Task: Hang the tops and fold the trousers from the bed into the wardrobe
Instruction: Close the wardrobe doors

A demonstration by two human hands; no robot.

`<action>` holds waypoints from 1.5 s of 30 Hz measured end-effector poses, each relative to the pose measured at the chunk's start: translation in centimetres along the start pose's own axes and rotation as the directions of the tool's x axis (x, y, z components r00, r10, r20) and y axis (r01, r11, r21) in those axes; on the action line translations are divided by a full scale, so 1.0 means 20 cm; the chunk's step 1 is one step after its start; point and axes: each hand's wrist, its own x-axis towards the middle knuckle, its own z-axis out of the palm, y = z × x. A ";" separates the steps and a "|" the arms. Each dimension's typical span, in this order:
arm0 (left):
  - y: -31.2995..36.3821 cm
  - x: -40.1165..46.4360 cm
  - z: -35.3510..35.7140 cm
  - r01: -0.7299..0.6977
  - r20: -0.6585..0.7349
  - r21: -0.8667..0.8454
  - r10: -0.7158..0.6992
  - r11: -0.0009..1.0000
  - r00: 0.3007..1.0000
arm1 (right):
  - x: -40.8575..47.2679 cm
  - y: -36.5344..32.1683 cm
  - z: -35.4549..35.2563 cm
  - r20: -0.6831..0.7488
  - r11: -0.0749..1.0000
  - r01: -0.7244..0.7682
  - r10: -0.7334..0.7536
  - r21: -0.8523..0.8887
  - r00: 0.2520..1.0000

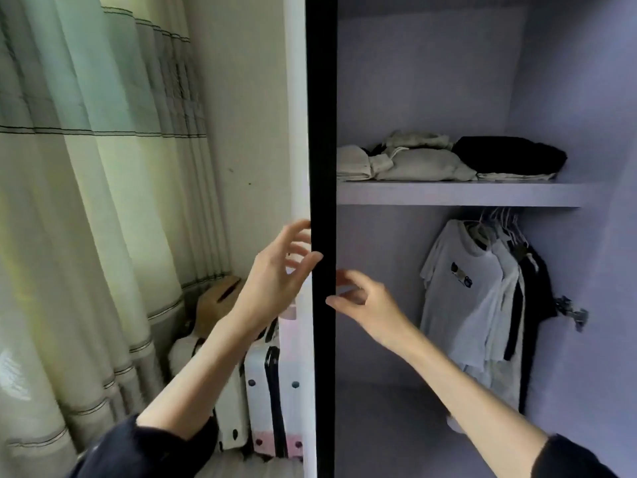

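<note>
Presently, left hand point(275, 270) and right hand point(365, 301), fingers loosely spread, flank the wardrobe door edge point(322, 132), holding nothing.

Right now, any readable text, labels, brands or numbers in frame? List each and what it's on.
No text can be read anywhere in this frame.
White T-shirt on the rail: small dark chest print, too small and blurred to tell whether it holds letters.
Suitcase beside the wardrobe door: only dots and black trim, no lettering visible.
Folded clothes on the shelf: no tags or labels showing.
</note>
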 end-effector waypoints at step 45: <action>-0.52 0.88 1.56 -0.221 0.450 0.711 -0.190 0.668 0.873 | 0.64 0.89 -1.16 -0.243 0.943 -0.305 0.268 -0.131 0.932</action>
